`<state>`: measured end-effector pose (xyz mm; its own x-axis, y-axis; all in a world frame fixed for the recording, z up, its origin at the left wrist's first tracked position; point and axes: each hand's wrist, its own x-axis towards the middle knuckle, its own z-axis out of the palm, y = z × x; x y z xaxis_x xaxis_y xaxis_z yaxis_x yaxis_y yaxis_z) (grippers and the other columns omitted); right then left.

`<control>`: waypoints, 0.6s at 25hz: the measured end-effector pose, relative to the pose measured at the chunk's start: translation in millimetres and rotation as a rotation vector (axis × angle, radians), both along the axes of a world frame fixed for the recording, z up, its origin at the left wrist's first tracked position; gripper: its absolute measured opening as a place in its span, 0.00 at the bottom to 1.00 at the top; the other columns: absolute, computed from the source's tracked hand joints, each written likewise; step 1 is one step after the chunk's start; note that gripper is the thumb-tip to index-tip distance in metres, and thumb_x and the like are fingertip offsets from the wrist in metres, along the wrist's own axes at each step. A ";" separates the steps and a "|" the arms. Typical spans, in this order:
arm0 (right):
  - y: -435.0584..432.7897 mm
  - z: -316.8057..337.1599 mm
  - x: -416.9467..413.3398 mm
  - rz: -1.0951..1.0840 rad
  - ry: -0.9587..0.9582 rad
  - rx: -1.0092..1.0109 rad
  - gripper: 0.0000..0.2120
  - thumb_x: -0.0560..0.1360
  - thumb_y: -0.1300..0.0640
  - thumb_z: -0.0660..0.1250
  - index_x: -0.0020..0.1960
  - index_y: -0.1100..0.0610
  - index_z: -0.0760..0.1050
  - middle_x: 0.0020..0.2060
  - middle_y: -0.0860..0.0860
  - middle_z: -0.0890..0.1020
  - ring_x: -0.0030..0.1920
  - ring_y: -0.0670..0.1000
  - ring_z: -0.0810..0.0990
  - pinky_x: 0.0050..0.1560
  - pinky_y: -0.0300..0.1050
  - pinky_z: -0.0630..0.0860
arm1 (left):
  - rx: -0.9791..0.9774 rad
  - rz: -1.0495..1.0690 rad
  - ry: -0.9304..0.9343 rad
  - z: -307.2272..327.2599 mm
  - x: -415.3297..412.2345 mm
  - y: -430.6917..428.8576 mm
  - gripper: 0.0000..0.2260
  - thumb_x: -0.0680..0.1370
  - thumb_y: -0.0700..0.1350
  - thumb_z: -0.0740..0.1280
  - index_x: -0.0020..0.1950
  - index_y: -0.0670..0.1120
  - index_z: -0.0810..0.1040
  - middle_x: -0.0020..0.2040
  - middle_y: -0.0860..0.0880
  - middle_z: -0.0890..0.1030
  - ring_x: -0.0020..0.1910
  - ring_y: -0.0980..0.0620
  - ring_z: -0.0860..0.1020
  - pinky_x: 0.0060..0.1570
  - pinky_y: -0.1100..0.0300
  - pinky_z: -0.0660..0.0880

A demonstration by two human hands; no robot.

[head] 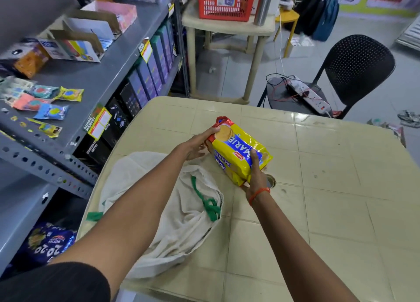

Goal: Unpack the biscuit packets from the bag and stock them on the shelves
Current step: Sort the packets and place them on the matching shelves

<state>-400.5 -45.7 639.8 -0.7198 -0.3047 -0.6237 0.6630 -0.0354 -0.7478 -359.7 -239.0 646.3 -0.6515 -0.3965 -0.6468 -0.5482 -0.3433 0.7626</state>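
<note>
Yellow Marie biscuit packets [238,151], stacked together, are held just above the beige table [329,188]. My left hand [197,145] grips their far red end, thumb on top. My right hand [255,176] grips the near end, with fingers wrapped over the yellow wrapper. A white cloth bag [172,211] with green handles lies slumped on the table just left of the packets, under my left forearm. What the bag holds inside is hidden.
Grey metal shelves [95,79] run along the left with small sachets, open cartons and dark boxes below. A blue 20-20 packet [47,242] sits on a low shelf. A black chair [354,70] with a power strip, a second table and a red basket [225,2] stand beyond.
</note>
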 end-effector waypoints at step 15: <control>-130.2 86.1 137.6 0.906 0.330 0.168 0.28 0.63 0.33 0.69 0.49 0.57 0.79 0.49 0.56 0.84 0.45 0.54 0.82 0.44 0.46 0.79 | -0.135 0.619 0.027 85.8 330.6 26.7 0.24 0.60 0.66 0.72 0.47 0.51 0.82 0.44 0.49 0.87 0.49 0.48 0.83 0.58 0.52 0.77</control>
<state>-262.9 -175.8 725.9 -0.4032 -0.7538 -0.5189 0.1428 0.5082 -0.8493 -29.1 -212.3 732.2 -0.2910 -0.7819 -0.5514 -0.2585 -0.4907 0.8321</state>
